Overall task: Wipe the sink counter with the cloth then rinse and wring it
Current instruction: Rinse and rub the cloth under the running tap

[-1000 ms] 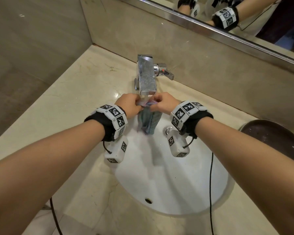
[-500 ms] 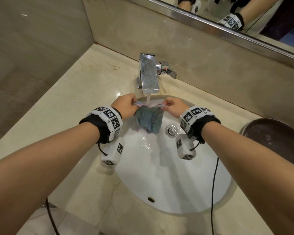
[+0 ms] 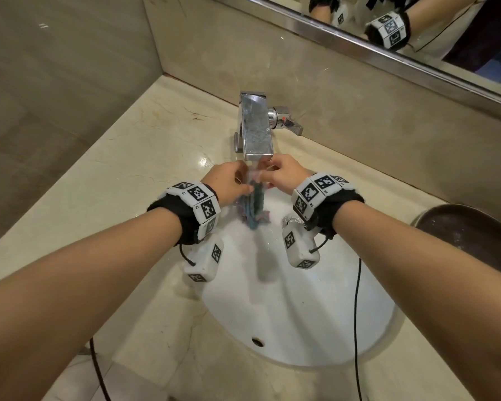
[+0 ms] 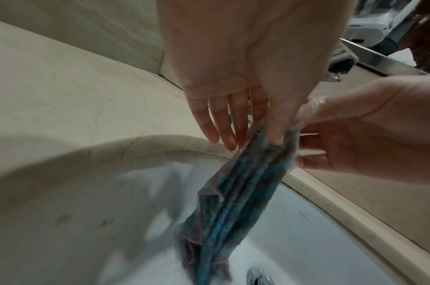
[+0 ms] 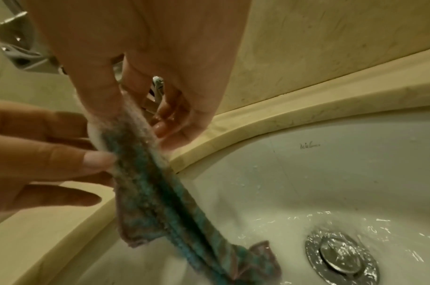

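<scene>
Basin (image 3: 301, 314); cloth's (image 3: 253, 208) top hand-hidden

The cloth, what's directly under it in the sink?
Under the hanging cloth is the wet white basin, with the drain just beside its lower end. The basin right behind the cloth is covered.
</scene>
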The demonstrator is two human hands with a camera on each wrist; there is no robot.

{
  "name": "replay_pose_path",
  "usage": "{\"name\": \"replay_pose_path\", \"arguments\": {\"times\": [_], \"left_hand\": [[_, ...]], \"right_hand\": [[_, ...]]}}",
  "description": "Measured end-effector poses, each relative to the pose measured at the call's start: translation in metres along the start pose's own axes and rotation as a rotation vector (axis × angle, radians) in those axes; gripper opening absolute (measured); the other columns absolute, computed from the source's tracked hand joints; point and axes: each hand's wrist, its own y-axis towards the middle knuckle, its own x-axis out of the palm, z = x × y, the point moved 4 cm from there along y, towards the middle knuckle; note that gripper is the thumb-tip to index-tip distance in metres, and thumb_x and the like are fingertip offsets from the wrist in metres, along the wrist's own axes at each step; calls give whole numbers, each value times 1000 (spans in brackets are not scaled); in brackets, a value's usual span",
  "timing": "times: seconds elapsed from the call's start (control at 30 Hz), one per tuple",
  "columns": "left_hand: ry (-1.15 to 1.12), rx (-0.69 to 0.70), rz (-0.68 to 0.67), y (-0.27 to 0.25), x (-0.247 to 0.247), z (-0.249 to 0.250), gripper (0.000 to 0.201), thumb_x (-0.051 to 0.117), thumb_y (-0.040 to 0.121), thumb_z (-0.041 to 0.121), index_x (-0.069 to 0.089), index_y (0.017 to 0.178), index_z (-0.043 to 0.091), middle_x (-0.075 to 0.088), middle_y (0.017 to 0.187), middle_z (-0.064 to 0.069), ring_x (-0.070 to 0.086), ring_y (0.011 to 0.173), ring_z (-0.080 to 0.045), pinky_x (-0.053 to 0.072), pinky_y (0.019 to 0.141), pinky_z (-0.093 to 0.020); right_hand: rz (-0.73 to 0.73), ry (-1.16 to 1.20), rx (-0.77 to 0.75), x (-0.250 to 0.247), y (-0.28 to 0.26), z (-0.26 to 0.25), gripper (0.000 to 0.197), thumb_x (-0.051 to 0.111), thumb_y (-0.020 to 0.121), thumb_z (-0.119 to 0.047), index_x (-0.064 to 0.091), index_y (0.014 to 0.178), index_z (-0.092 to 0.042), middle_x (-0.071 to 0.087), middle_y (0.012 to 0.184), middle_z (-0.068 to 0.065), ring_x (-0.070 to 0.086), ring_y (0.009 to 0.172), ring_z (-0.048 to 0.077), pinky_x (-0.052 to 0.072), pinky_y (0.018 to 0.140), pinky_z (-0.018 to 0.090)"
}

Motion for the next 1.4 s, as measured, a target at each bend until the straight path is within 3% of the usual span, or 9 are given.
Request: {"name": "replay_pose_path", "arguments": {"times": [0.1, 0.17, 0.23, 0.33, 0.5, 0.63, 0.9, 1.07, 1.4], "left_hand": [[0, -19, 45, 2, -4, -2, 23, 58, 87, 12, 61, 109, 4, 66, 111, -13, 61, 102, -26, 45, 86, -28], [-14, -14, 52, 3, -6, -3, 21, 56, 89, 11, 59, 108, 4, 64, 111, -13, 59, 101, -27, 44, 83, -27], [-36, -1, 62, 4, -7, -1, 21, 54, 89, 11, 57, 109, 4, 63, 110, -12, 58, 99, -25, 42, 81, -27], [-94, 5, 78, 5, -10, 1, 20, 52, 90, 8, 56, 109, 4, 63, 113, -14, 59, 103, -28, 44, 87, -30], [-84, -14, 79, 4, -7, -1, 19, 51, 91, 10, 55, 108, 5, 63, 114, -15, 58, 105, -30, 45, 88, -32], [-108, -24, 91, 3, -5, -4, 18, 49, 92, 9, 54, 108, 4, 62, 111, -15, 57, 103, -27, 42, 84, -28], [-34, -83, 85, -1, -1, -19, 18, 56, 87, 8, 61, 104, 5, 61, 94, -10, 56, 88, -24, 39, 71, -23], [-19, -51, 23, 1, 3, -10, 37, 65, 83, 16, 55, 118, 6, 59, 124, -12, 55, 116, -27, 41, 94, -29], [-12, -19, 115, 2, 4, 2, 26, 52, 88, 7, 58, 113, 4, 64, 112, -16, 60, 102, -31, 44, 82, -29]], "right_hand": [[-7, -99, -35, -2, 0, 2, 17, 61, 84, -4, 65, 99, 3, 61, 83, 5, 56, 73, 13, 47, 61, 10], [-8, -195, -25, -3, 2, 6, 11, 61, 85, -7, 65, 95, -6, 61, 89, 7, 59, 84, 21, 52, 79, 28], [-29, -235, 0, -1, 2, 10, 22, 62, 84, -11, 63, 106, -9, 62, 97, 6, 58, 92, 21, 49, 88, 37], [-111, -266, 37, 4, 1, 12, 46, 67, 82, -12, 54, 126, -6, 62, 114, 8, 57, 97, 18, 46, 87, 28], [-230, -700, 107, 14, 6, 20, 24, 67, 81, -12, 62, 104, -5, 64, 98, 13, 57, 87, 25, 47, 81, 32], [-163, -672, 167, 8, 8, 21, 20, 59, 86, -9, 67, 102, 0, 60, 88, 11, 53, 83, 21, 42, 66, 26], [-23, -217, 50, -7, 3, 9, 16, 58, 89, -12, 68, 99, -4, 59, 91, 8, 54, 89, 19, 46, 85, 34], [-88, -171, 30, -7, 3, -9, 17, 64, 83, -4, 63, 71, -16, 56, 69, -5, 51, 66, 6, 38, 53, 0], [-160, -368, 49, -5, 4, -6, 29, 66, 79, -5, 61, 107, -3, 57, 87, 5, 55, 78, 18, 47, 65, 23]]}}
